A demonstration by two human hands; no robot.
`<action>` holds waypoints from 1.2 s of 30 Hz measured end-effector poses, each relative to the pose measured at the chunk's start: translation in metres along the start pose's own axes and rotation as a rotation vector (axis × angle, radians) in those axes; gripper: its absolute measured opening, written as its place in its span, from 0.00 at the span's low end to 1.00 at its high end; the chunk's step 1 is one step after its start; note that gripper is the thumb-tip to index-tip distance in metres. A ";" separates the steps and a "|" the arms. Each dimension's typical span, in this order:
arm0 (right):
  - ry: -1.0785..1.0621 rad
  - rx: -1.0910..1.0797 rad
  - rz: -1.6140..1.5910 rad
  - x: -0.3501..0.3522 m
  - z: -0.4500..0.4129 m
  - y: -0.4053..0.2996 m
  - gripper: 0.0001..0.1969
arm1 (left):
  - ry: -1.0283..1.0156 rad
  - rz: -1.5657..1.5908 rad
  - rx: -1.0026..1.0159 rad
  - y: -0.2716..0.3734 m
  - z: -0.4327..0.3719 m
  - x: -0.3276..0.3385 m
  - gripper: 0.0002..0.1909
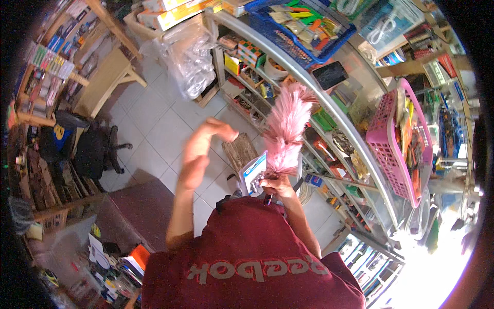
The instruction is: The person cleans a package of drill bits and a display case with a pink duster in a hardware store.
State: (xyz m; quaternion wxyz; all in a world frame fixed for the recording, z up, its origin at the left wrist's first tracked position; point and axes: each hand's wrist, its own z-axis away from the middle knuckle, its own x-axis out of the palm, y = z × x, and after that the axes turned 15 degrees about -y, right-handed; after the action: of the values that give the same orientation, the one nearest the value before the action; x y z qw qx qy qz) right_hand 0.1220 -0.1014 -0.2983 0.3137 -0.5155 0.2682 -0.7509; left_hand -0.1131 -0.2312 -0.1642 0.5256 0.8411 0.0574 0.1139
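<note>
A fluffy pink duster rises from my right hand, which grips its lower end. The same hand holds a small carded package with a white and blue backing against the duster's base. My left hand is raised to the left over the tiled floor, blurred, its fingers curved and apart from the thumb, with nothing visible in it. The duster's top reaches the metal edge of a glass display counter. A dark phone-like object lies on the counter.
On the counter stand a blue basket of paintbrushes and a pink basket of mixed goods. Stocked shelves fill the counter. A wooden board is low down ahead. Left are a black wheeled chair and a brownish table.
</note>
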 end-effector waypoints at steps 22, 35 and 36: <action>0.474 -0.288 1.088 0.025 -0.006 0.014 0.10 | 0.346 0.786 -0.389 -0.124 0.049 0.042 0.35; 0.373 -0.130 1.243 0.000 0.005 0.054 0.05 | 0.434 0.792 -0.293 -0.115 0.061 0.016 0.32; 0.421 -0.030 1.070 0.003 0.001 0.051 0.04 | 0.403 0.829 -0.275 -0.110 0.061 0.013 0.32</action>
State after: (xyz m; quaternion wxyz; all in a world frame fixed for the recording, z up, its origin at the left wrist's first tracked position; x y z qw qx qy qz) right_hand 0.1322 -0.1372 -0.3332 0.5825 -0.1519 0.5592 -0.5700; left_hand -0.0827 -0.2336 -0.2867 0.5206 0.6770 -0.1979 0.4811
